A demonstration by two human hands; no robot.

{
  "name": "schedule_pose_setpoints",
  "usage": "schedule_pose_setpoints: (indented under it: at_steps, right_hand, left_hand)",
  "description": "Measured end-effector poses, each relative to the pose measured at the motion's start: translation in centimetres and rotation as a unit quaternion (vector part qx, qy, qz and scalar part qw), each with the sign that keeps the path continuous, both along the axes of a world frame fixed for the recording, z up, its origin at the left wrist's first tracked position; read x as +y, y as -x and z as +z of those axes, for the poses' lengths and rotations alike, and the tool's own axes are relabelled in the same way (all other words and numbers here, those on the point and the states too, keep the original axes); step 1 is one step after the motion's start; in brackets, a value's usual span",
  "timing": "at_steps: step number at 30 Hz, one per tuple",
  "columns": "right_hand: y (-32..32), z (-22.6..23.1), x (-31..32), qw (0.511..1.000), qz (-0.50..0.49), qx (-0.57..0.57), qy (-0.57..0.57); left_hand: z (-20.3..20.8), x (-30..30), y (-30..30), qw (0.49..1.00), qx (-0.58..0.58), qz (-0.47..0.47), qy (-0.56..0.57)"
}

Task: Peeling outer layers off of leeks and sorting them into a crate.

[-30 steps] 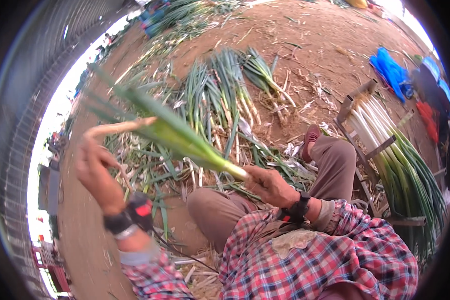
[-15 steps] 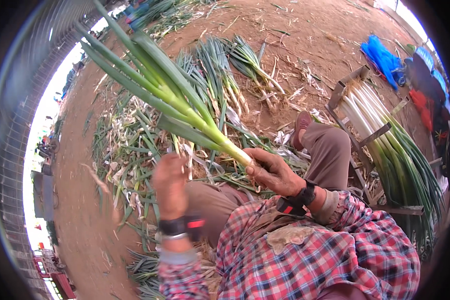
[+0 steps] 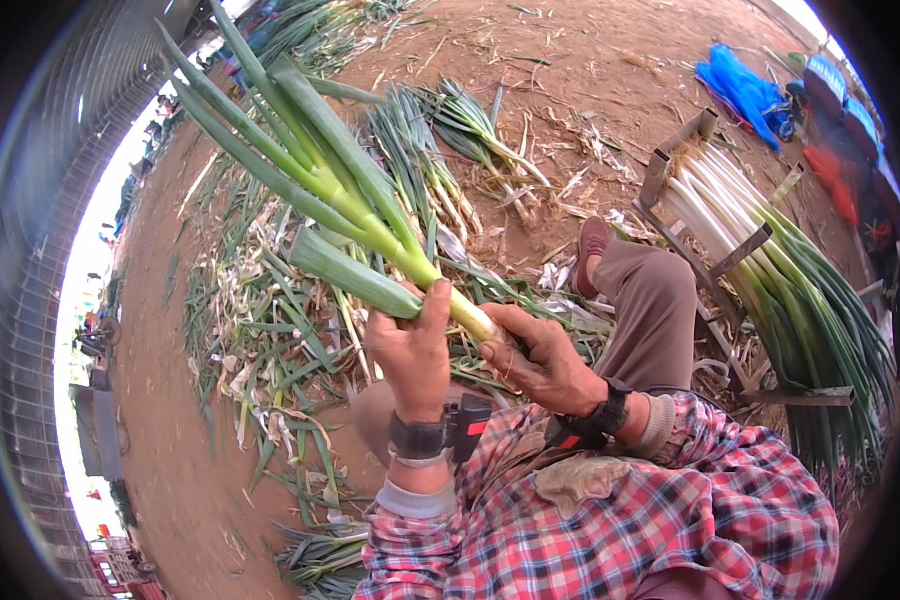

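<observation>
Brown dirt ground (image 3: pixel 160 350) spreads out on every side of the fingers, widest to their left and far ahead of them. Just below the fingers is the plaid shirt (image 3: pixel 630 540) of the seated person. A metal rack (image 3: pixel 738 250) leans well to the right of the fingers, cradling a thick bundle of long green onions (image 3: pixel 820 345), white shanks toward the far end and leaves trailing nearer. Left of the fingers and beyond them, a heap of leaf trimmings (image 3: pixel 260 335) covers the soil. The brown trousers (image 3: pixel 655 300) rise at a bent knee to the right of the fingers.

One large green onion (image 3: pixel 375 228) is in the fingers themselves, tilted, its leaves fanning away up and left. Past the fingertips, more green onions (image 3: pixel 400 140) lie on the ground with their roots on. The right hand (image 3: pixel 552 365) grips the pale lower end of the shank, thumb and fingers closed around it. The left hand (image 3: pixel 410 355) is closed just above, thumb raised, where a low outer leaf (image 3: pixel 350 275) meets the shank; its fingers are mostly hidden.

Far right beyond the fingers lies blue material (image 3: pixel 740 85), perhaps netting. Smaller still, a reddish shoe (image 3: pixel 592 252) sits ahead and right of the fingers, and black wrist straps (image 3: pixel 420 437) circle both wrists behind them.
</observation>
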State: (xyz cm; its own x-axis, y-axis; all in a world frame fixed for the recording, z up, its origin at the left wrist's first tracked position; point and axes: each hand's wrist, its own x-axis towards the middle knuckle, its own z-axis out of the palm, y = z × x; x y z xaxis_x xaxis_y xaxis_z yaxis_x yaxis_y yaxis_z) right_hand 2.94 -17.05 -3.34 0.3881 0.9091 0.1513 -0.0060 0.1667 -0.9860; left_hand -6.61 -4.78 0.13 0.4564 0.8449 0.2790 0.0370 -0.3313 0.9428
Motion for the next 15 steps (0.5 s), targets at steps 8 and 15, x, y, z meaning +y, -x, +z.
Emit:
schedule_pose_setpoints:
  at_steps: [8, 15]
  right_hand:
    - [-1.7, -0.9, 0.5, 0.996, -0.032, -0.060, -0.055]
    - [-0.6, -0.2, 0.5, 0.989, -0.055, -0.078, -0.115]
  left_hand:
    - [-4.3, -4.7, 6.0, 0.964, -0.083, -0.038, 0.251]
    - [1.3, -0.2, 7.9, 0.962, 0.130, -0.154, 0.184]
